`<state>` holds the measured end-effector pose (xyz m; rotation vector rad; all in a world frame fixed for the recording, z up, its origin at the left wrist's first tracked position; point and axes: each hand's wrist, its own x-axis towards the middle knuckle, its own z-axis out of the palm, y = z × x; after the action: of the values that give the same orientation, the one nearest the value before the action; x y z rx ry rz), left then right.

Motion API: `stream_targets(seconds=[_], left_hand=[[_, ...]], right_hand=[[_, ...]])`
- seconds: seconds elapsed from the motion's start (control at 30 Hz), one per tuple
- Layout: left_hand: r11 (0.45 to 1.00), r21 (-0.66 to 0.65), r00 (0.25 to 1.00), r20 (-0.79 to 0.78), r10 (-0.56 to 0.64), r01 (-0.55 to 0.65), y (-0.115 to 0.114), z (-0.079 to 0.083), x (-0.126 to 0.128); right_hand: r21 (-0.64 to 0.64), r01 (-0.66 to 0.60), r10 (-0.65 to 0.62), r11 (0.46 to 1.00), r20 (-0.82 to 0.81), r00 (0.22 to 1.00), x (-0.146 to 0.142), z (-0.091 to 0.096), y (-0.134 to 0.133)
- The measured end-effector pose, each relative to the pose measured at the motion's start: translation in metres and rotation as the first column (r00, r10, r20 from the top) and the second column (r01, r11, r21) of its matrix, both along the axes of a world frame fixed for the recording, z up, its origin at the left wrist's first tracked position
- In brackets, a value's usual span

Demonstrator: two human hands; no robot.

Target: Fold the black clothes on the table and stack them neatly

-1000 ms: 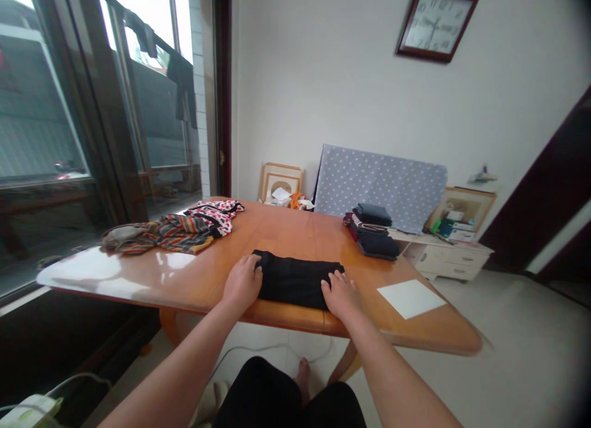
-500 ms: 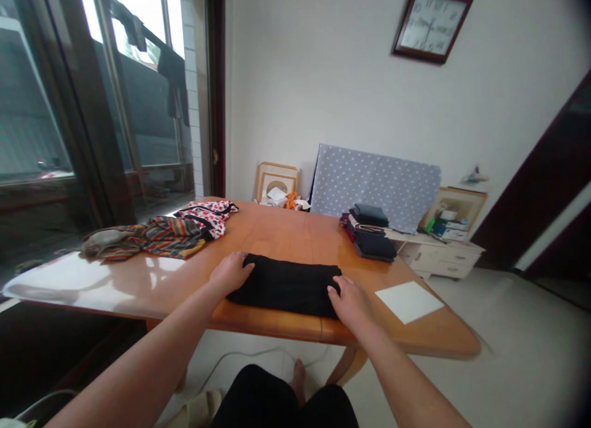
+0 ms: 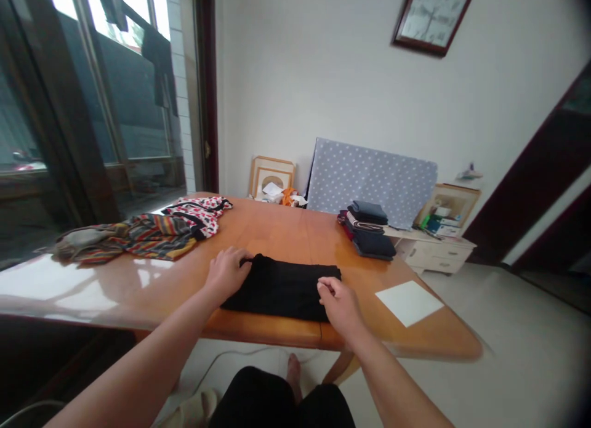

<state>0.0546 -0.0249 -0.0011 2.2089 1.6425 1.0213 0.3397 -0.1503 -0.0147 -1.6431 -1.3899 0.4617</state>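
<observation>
A folded black garment (image 3: pixel 281 289) lies flat near the front edge of the wooden table (image 3: pixel 272 225). At its left end my left hand (image 3: pixel 228 273) has closed on the upper corner, thumb over the cloth, and the edge there is slightly lifted. Over the right end, my right hand (image 3: pixel 340 303) is closed, thumb and curled fingers drawn together above the cloth. Whatever may be between those fingers is hidden.
Rumpled patterned clothes (image 3: pixel 161 237) lie at the table's left. A stack of folded clothes (image 3: pixel 369 231) stands at the back right, with a white sheet (image 3: pixel 409 303) nearer the right edge. Behind are a dotted blue cloth (image 3: pixel 369 175) and a low white cabinet (image 3: pixel 438 257).
My right hand has come off the garment's right edge, moved slightly left and curled its fingers. My left hand stays at the left end, its grip shifted a little. The view has turned slightly.
</observation>
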Motion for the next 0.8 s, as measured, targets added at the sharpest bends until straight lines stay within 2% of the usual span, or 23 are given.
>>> stream_targets(seconds=[0.07,0.1,0.2,0.27,0.3,0.4,0.43,0.5,0.6,0.63,0.7,0.8], left_hand=[[0.990,0.047,0.989,-0.063,-0.132,0.135,-0.026,0.004,0.002],[0.974,0.034,0.972,-0.077,-0.222,0.226,-0.041,0.005,0.003],[0.887,-0.042,0.886,-0.057,-0.461,0.459,-0.084,0.003,0.009],[0.830,-0.073,0.832,-0.011,-0.555,0.553,-0.107,0.000,0.012],[0.804,-0.086,0.807,0.020,-0.590,0.589,-0.116,-0.001,0.013],[0.744,-0.146,0.758,0.161,-0.632,0.652,-0.127,0.003,0.011],[0.737,-0.161,0.753,0.210,-0.624,0.656,-0.123,0.005,0.009],[0.765,-0.152,0.771,0.270,-0.577,0.626,-0.105,0.008,0.002],[0.912,-0.040,0.895,0.216,-0.391,0.408,-0.055,0.006,-0.008],[0.950,-0.030,0.940,0.160,-0.303,0.311,-0.037,0.004,-0.010],[0.991,-0.029,0.991,0.008,-0.133,0.133,-0.003,-0.001,-0.011],[0.989,-0.146,0.982,-0.190,-0.006,-0.022,0.029,-0.006,-0.005]], right_hand=[[-0.123,-0.071,0.039,0.990,-0.247,0.968,-0.014,0.005,-0.002],[-0.192,-0.132,0.050,0.972,-0.379,0.924,-0.023,0.009,-0.004],[-0.333,-0.365,0.033,0.869,-0.698,0.715,-0.052,0.016,-0.014],[-0.351,-0.476,0.014,0.807,-0.793,0.609,-0.068,0.016,-0.020],[-0.339,-0.500,0.017,0.797,-0.815,0.580,-0.074,0.015,-0.023],[-0.279,-0.470,0.028,0.837,-0.837,0.547,-0.083,0.007,-0.027],[-0.266,-0.444,0.020,0.855,-0.840,0.542,-0.084,0.004,-0.028],[-0.253,-0.399,0.000,0.881,-0.845,0.535,-0.085,-0.001,-0.030],[-0.219,-0.340,-0.020,0.915,-0.864,0.503,-0.087,-0.006,-0.034],[-0.208,-0.310,-0.035,0.928,-0.875,0.483,-0.089,-0.008,-0.036],[-0.195,-0.262,-0.066,0.945,-0.899,0.433,-0.093,-0.010,-0.041],[-0.190,-0.255,-0.080,0.948,-0.918,0.389,-0.096,-0.011,-0.047]])
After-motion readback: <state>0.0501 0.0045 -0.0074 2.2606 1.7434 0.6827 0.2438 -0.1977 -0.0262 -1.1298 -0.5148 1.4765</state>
